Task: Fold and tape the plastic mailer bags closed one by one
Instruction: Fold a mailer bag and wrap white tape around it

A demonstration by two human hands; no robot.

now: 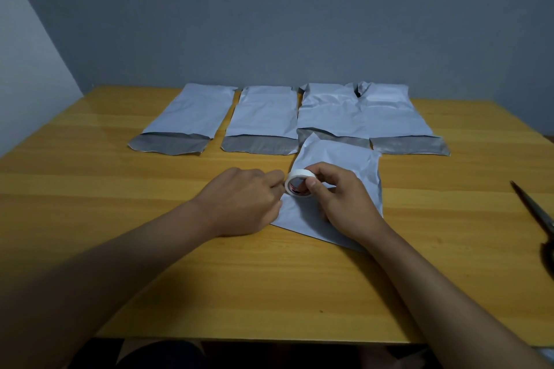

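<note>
Right hand (338,198) grips a tape roll (299,186) over a folded mailer bag (353,165) (grey); left hand (242,201) fingers pinch at the roll's edge.

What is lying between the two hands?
In the head view, the white tape roll is between the left hand and right hand, over the folded mailer.

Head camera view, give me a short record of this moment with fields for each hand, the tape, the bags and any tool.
left hand: left hand picks at the roll's rim with its fingertips
right hand: right hand holds the tape roll
tape: white tape roll, upright over the near mailer
near mailer: near mailer lies under both hands
back row: four mailers with grey flaps open
tool: scissors at the right table edge
</note>
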